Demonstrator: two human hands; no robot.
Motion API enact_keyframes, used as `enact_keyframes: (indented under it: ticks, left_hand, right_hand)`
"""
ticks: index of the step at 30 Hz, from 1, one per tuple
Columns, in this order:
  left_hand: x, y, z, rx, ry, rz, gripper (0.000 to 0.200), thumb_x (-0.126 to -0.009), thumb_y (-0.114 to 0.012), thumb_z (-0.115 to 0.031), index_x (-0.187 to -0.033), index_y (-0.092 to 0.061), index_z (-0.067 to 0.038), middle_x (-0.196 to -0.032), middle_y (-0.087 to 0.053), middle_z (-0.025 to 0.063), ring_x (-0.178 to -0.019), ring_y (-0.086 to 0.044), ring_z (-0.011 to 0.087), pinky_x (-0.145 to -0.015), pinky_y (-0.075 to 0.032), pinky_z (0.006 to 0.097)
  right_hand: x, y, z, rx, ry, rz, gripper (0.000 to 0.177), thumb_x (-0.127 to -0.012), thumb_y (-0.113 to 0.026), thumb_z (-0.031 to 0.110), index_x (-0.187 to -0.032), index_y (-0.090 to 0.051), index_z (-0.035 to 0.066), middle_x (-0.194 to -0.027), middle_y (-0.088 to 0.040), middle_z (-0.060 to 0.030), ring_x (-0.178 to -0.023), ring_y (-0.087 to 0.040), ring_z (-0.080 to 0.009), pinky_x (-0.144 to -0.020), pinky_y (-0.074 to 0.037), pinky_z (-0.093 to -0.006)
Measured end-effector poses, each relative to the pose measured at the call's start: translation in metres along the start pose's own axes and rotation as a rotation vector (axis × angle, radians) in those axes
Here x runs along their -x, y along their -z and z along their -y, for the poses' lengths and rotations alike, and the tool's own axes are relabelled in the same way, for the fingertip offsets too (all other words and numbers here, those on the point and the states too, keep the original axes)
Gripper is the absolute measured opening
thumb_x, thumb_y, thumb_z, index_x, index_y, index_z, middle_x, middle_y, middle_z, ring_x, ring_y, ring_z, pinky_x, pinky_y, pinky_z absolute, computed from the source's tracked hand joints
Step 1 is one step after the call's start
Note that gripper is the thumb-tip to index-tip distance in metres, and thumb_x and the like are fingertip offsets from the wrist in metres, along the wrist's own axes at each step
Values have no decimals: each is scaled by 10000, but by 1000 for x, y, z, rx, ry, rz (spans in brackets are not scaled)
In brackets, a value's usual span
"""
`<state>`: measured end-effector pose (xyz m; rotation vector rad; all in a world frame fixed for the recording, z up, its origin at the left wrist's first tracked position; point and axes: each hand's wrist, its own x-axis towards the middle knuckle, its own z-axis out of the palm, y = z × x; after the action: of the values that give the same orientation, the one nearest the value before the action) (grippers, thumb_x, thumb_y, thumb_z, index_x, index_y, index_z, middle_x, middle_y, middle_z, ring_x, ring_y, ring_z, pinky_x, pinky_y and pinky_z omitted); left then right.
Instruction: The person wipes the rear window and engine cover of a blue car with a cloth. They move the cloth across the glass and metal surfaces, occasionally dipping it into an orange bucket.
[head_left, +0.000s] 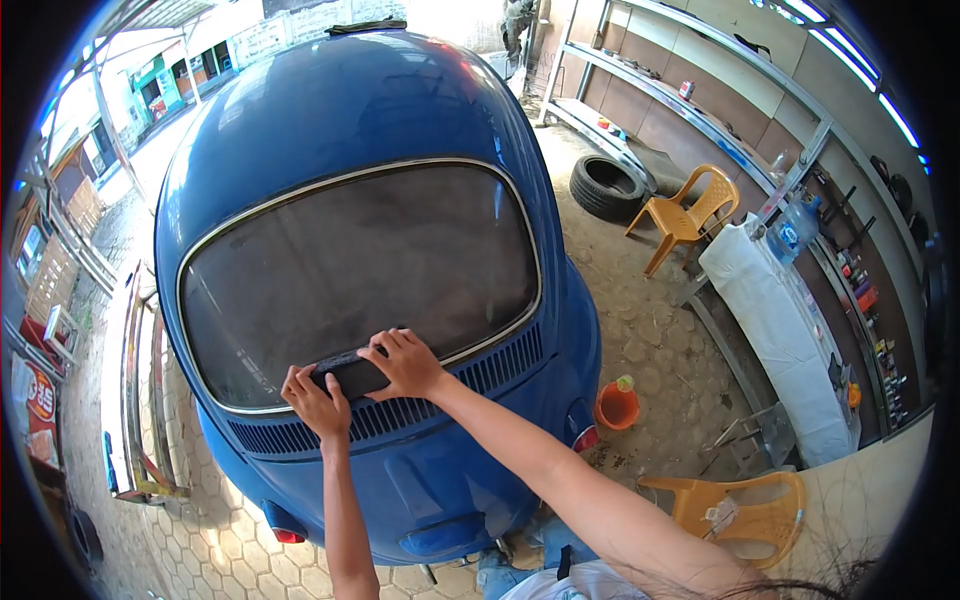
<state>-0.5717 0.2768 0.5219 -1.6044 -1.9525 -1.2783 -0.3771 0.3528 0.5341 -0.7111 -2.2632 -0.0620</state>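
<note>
Spanning black slab (352, 378), left hand (318, 402) and right hand (406, 364) clasp ends near window trim (255, 410).

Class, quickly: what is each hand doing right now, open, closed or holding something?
Left hand: closed on one end of the dark object.
Right hand: closed on the other end.

To the right of the car (350, 110), a bucket (617, 407) is placed near and a tyre (598, 200) is laid farther off (just left of a chair (673, 216)).
</note>
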Motion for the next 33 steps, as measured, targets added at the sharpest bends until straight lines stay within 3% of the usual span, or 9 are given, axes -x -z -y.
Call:
enact_keyframes:
  ticks: [2, 8, 13, 18, 21, 26, 33]
  left_hand:
    - [3, -1, -21, 8, -73, 15, 357, -903, -666, -205, -1186, -591, -1, -1276, -536, 210, -1196, -467, 404, -1055, -392, 535]
    - [5, -10, -95, 12, -224, 287, 526, -874, -792, -382, -1248, -646, -42, -1280, -532, 178, -1191, -496, 389, -1002, -445, 529]
    - [24, -66, -135, -53, -249, 218, 516, -905, -751, -436, -1209, -607, -44, -1254, -524, 193, -1158, -495, 395, -964, -434, 543]
    - [25, -112, -173, -58, -356, 151, 377, -920, -720, -372, -1154, -644, -87, -1167, -572, 155, -1099, -524, 359, -955, -410, 515]
    - [13, -144, -205, -81, -381, 172, 389, -915, -724, -346, -1179, -640, -74, -1201, -555, 164, -1141, -516, 365, -993, -387, 530]
    - [-74, -169, -226, -42, -454, 125, 212, -906, -667, -247, -1090, -700, -148, -1138, -597, 81, -1086, -536, 314, -957, -377, 485]
    - [-227, -186, -222, -251, -442, -135, 183, -979, -596, -200, -1131, -668, -128, -1164, -595, 102, -1125, -551, 317, -967, -408, 481]
  right_hand:
    - [12, 17, -19, -22, 4, -1, 775, -654, -868, 559, -1264, -592, 168, -1185, -591, -97, -1118, -598, -304, -1004, -441, -461]
    - [54, 74, -93, 34, 29, -2, 810, -632, -867, 605, -1258, -603, 164, -1153, -593, -82, -1057, -607, -293, -960, -450, -446]
    - [81, 93, -148, 79, 55, -11, 836, -624, -865, 644, -1261, -605, 168, -1141, -586, -78, -1020, -599, -286, -935, -456, -434]
    - [110, 112, -208, 49, 51, -33, 841, -605, -872, 667, -1232, -617, 167, -1122, -567, -86, -986, -586, -292, -919, -457, -439]
    - [117, 124, -252, 66, 28, -46, 842, -605, -872, 672, -1227, -614, 167, -1104, -560, -89, -973, -576, -292, -902, -453, -439]
    - [80, 127, -287, 100, -29, -196, 837, -612, -862, 687, -1220, -614, 167, -1082, -557, -87, -954, -563, -278, -895, -445, -427]
    - [-98, 144, -333, 234, 127, -358, 788, -643, -837, 699, -1223, -691, 186, -1087, -570, -58, -976, -578, -239, -911, -442, -402]
